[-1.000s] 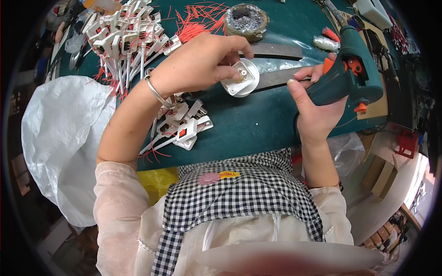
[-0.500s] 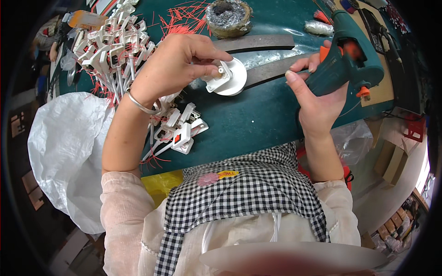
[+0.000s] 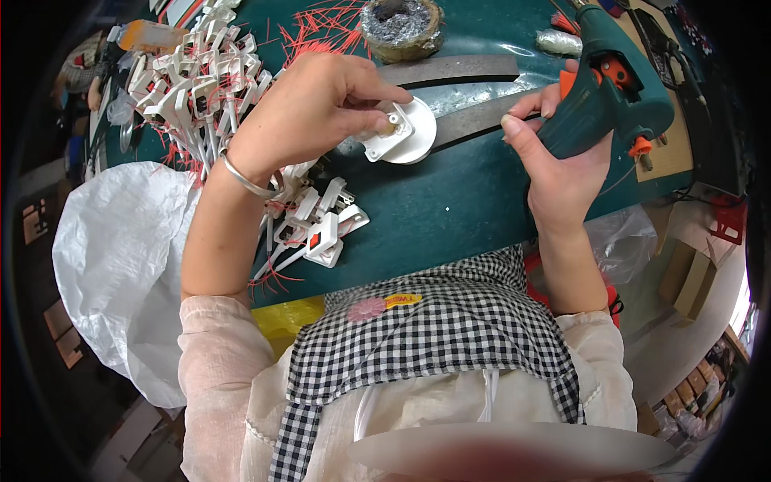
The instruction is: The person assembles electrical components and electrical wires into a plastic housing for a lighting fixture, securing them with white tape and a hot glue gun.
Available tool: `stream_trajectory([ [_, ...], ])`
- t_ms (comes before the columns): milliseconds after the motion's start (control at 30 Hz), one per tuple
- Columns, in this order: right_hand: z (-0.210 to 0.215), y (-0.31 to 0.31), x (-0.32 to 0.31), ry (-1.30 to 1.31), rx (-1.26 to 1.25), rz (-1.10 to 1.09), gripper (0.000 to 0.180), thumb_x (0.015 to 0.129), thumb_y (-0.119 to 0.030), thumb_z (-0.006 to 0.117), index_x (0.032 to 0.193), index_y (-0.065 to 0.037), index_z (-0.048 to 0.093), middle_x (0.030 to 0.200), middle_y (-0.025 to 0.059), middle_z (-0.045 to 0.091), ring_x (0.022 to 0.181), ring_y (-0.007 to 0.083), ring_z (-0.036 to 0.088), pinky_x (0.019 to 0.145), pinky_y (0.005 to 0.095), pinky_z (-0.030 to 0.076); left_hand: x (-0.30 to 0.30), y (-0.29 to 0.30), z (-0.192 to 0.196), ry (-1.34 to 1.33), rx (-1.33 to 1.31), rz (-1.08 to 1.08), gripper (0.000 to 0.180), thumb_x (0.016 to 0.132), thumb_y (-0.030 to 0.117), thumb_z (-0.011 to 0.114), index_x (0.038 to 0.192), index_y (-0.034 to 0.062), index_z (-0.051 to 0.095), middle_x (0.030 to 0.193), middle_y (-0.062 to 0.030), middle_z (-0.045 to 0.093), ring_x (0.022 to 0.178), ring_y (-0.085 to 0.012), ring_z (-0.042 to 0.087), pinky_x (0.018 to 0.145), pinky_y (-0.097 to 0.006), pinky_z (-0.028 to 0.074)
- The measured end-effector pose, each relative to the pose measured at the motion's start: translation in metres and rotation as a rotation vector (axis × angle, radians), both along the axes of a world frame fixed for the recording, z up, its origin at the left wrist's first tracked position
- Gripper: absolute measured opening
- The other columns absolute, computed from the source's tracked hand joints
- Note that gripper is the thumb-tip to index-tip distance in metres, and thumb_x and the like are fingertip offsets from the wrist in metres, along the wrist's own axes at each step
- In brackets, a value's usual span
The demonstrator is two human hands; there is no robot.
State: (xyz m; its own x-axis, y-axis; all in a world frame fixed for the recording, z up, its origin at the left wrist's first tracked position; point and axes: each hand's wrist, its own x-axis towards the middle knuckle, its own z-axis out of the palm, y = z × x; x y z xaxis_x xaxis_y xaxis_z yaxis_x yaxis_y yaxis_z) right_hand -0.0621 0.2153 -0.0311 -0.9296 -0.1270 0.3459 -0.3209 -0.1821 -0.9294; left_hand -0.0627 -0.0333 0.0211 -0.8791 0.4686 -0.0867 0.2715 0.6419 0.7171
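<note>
My left hand (image 3: 341,108) pinches a white plastic part (image 3: 416,136), a round disc with a squarish housing on it, between thumb and fingers above the table. My fingertips cover some of the housing. In my right hand (image 3: 562,169) is a dark green glue gun (image 3: 634,100) with an orange trigger and an orange tip; my fingers and thumb are around its handle. The gun is tilted, to the right of the white part and apart from it. Below my left wrist lies a small heap of white plastic switch housings (image 3: 325,233) with thin red wires.
A large pile of white housings (image 3: 201,88) with cables stands at the far left, beside loose red wires (image 3: 325,32). Behind my hands are a silvery-lined round pot (image 3: 401,32) and two dark curved metal bars (image 3: 458,71). A white plastic bag (image 3: 120,265) hangs at the left table edge.
The view has shifted slightly. Both hands keep their holds, and the glue gun has turned a little, its orange tip lower.
</note>
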Motion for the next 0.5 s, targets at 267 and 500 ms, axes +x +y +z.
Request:
stream_trajectory([
  [267,-0.002,-0.011,0.004,0.039,-0.083,0.019,0.065,0.071,0.014,0.068,0.129,0.002,0.041,0.091,0.0047,0.049,0.082,0.0158,0.061,0.059,0.0212,0.054,-0.015,0.004,0.009,-0.053,-0.137,-0.121,0.030,0.070,0.002,0.072,0.101,0.0032,0.070,0.072,-0.0070,0.059,0.063,-0.0152,0.058,0.058,-0.028,0.048],
  [500,-0.002,-0.013,0.005,0.063,-0.087,-0.011,0.066,0.071,0.014,0.067,0.130,0.002,0.039,0.091,0.0049,0.049,0.082,0.0158,0.061,0.061,0.0218,0.054,0.001,0.003,0.004,-0.083,-0.044,0.056,0.032,0.072,-0.003,0.069,0.103,0.0022,0.069,0.085,-0.0075,0.065,0.071,-0.0143,0.061,0.065,-0.026,0.050],
])
